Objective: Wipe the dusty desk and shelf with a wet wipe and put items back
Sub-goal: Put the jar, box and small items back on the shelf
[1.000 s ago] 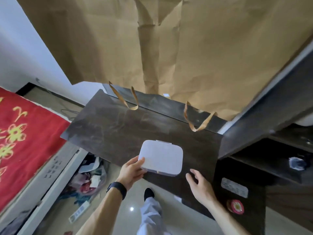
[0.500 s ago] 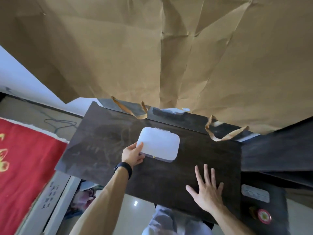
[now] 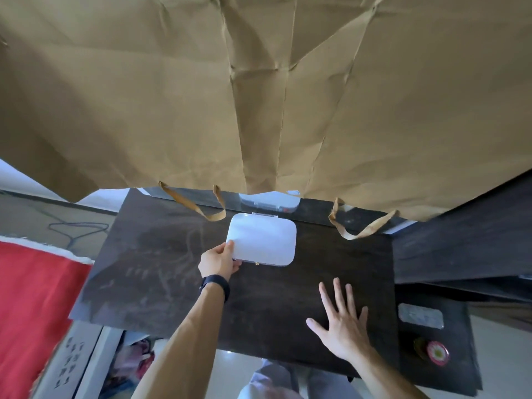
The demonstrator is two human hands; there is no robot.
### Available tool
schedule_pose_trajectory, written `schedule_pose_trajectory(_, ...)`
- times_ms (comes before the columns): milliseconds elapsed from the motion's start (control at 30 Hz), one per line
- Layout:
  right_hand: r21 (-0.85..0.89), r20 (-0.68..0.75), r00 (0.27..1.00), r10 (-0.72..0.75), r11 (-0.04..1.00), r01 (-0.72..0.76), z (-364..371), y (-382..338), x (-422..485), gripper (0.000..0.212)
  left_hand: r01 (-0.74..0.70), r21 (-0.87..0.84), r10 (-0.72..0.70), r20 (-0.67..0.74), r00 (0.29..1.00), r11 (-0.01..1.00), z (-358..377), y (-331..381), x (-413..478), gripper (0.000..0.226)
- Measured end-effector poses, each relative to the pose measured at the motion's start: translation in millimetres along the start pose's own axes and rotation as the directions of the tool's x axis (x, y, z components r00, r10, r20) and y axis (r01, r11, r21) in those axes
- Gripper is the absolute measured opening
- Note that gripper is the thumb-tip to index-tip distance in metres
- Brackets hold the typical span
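The left hand [image 3: 218,262] grips the lower-left corner of the white box [image 3: 262,239], which lies mid-frame on the desk [image 3: 161,254], long axis left-right. The right hand [image 3: 342,326] rests flat, fingers spread, lower right, farther off.

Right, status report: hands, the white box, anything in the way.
Left hand gripping white box at its near-left corner, box at desk rear. Right hand flat on desk, empty. Brown paper bag hangs over the back edge.
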State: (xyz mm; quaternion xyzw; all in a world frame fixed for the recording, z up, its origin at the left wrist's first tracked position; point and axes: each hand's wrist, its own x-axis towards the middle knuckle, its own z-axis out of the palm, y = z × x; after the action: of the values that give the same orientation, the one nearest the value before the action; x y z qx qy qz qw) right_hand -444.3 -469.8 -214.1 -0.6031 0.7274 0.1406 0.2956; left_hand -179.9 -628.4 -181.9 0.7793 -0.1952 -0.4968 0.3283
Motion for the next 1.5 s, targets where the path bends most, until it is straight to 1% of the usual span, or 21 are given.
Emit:
schedule_pose_trajectory(200, 0.035, -0.006, 1.0, -0.012, 0.999, 0.012, -1.8, 1.2, 0.3, 0.088, -0.009, 0.002, 0.009, 0.018, 1.0, 1.0, -2.5, 1.3, -7.9, 0.035)
schedule_pose_trajectory(300, 0.153, -0.019, 0.999, -0.035, 0.988, 0.038, -14.2, 6.5, -2.2, 0.073, -0.009, 0.017, 0.009, -0.025, 1.0, 1.0, -6.6, -8.5, -17.7, 0.031)
schedule_pose_trajectory(367, 0.265, -0.109, 0.992, -0.059, 0.96, 0.086, -27.2, 21.6, -12.2, 0.059, -0.036, 0.11, 0.042, -0.049, 0.998, 0.993, -10.5, -23.1, -31.8, 0.029)
schedule_pose_trajectory(433, 0.33, -0.193, 0.98, -0.049, 0.937, 0.112, -37.8, 45.4, -31.9, 0.054, -0.115, 0.289, 0.116, 0.014, 0.993, 0.95, -10.5, -40.3, -53.9, 0.025)
schedule_pose_trajectory(500, 0.38, -0.236, 0.972, -0.021, 0.918, 0.112, -46.6, 71.4, -56.5, 0.051, -0.223, 0.441, 0.176, 0.146, 0.974, 0.869, -2.4, -55.0, -80.3, 0.024)
schedule_pose_trajectory(567, 0.419, -0.279, 0.96, 0.002, 0.9, 0.12, -56.3, 96.4, -79.4, 0.047, -0.352, 0.541, 0.22, 0.295, 0.93, 0.764, 17.0, -66.4, -106.8, 0.025)
schedule_pose_trajectory(633, 0.439, -0.317, 0.948, 0.018, 0.889, 0.13, -67.7, 120.9, -99.1, 0.045, -0.502, 0.595, 0.268, 0.44, 0.857, 0.627, 45.9, -74.4, -133.4, 0.027)
schedule_pose_trajectory(733, 0.441, -0.395, 0.918, 0.038, 0.884, 0.154, -82.5, 160.5, -121.3, 0.043, -0.707, 0.572, 0.364, 0.608, 0.706, 0.416, 99.7, -77.6, -179.7, 0.029)
schedule_pose_trajectory(767, 0.44, -0.442, 0.896, 0.045, 0.881, 0.173, -87.0, 175.2, -126.4, 0.043, -0.772, 0.54, 0.412, 0.653, 0.635, 0.335, 119.2, -76.7, -197.7, 0.029)
schedule_pose_trajectory(833, 0.42, -0.532, 0.845, 0.063, 0.886, 0.198, -96.1, 204.1, -131.7, 0.041, -0.885, 0.435, 0.511, 0.729, 0.455, 0.167, 157.1, -74.2, -232.7, 0.028)
schedule_pose_trajectory(900, 0.422, -0.581, 0.805, 0.12, 0.89, 0.173, -106.8, 230.9, -131.6, 0.04, -0.946, 0.324, 0.567, 0.776, 0.276, 0.017, 193.5, -72.2, -264.0, 0.03)
schedule_pose_trajectory(933, 0.436, -0.595, 0.788, 0.159, 0.887, 0.151, -113.1, 242.7, -129.8, 0.039, -0.959, 0.28, 0.58, 0.788, 0.206, -0.041, 210.7, -71.0, -278.2, 0.032)
schedule_pose_trajectory(967, 0.448, -0.607, 0.77, 0.194, 0.884, 0.131, -118.7, 254.4, -125.4, 0.039, -0.965, 0.25, 0.582, 0.798, 0.157, -0.083, 227.2, -70.4, -290.8, 0.035)
schedule_pose_trajectory(1000, 0.453, -0.617, 0.756, 0.218, 0.884, 0.116, -123.6, 265.4, -119.0, 0.039, -0.966, 0.234, 0.574, 0.808, 0.129, -0.112, 243.4, -69.7, -302.3, 0.039)
schedule_pose_trajectory(1033, 0.46, -0.61, 0.755, 0.24, 0.883, 0.091, -129.1, 275.8, -110.6, 0.042, -0.964, 0.232, 0.544, 0.829, 0.128, -0.128, 259.3, -70.0, -311.7, 0.044)
schedule_pose_trajectory(1067, 0.471, -0.581, 0.769, 0.266, 0.881, 0.051, -134.6, 285.8, -100.6, 0.047, -0.961, 0.245, 0.493, 0.857, 0.151, -0.131, 274.4, -70.1, -319.2, 0.051)
schedule_pose_trajectory(1133, 0.471, -0.491, 0.813, 0.313, 0.88, -0.054, -143.9, 303.6, -79.1, 0.059, -0.939, 0.317, 0.364, 0.897, 0.25, -0.137, 300.5, -70.9, -325.4, 0.066)
schedule_pose_trajectory(1200, 0.436, -0.415, 0.837, 0.356, 0.886, -0.16, -151.6, 317.4, -58.5, 0.07, -0.893, 0.409, 0.263, 0.897, 0.355, -0.19, 318.2, -73.1, -323.6, 0.074)
schedule_pose_trajectory(1300, 0.386, -0.432, 0.799, 0.418, 0.887, -0.256, -158.8, 327.8, -39.8, 0.073, -0.833, 0.492, 0.167, 0.87, 0.464, -0.252, 324.7, -82.8, -315.5, 0.074)
schedule_pose_trajectory(1367, 0.337, -0.483, 0.765, 0.427, 0.897, -0.288, -159.0, 328.9, -30.3, 0.068, -0.809, 0.515, 0.136, 0.857, 0.498, -0.282, 322.5, -89.1, -310.7, 0.073)
schedule_pose_trajectory(1500, 0.358, -0.489, 0.735, 0.47, 0.876, -0.322, -152.6, 322.9, -17.3, 0.053, -0.805, 0.52, 0.151, 0.854, 0.498, -0.286, 321.4, -93.6, -309.0, 0.073)
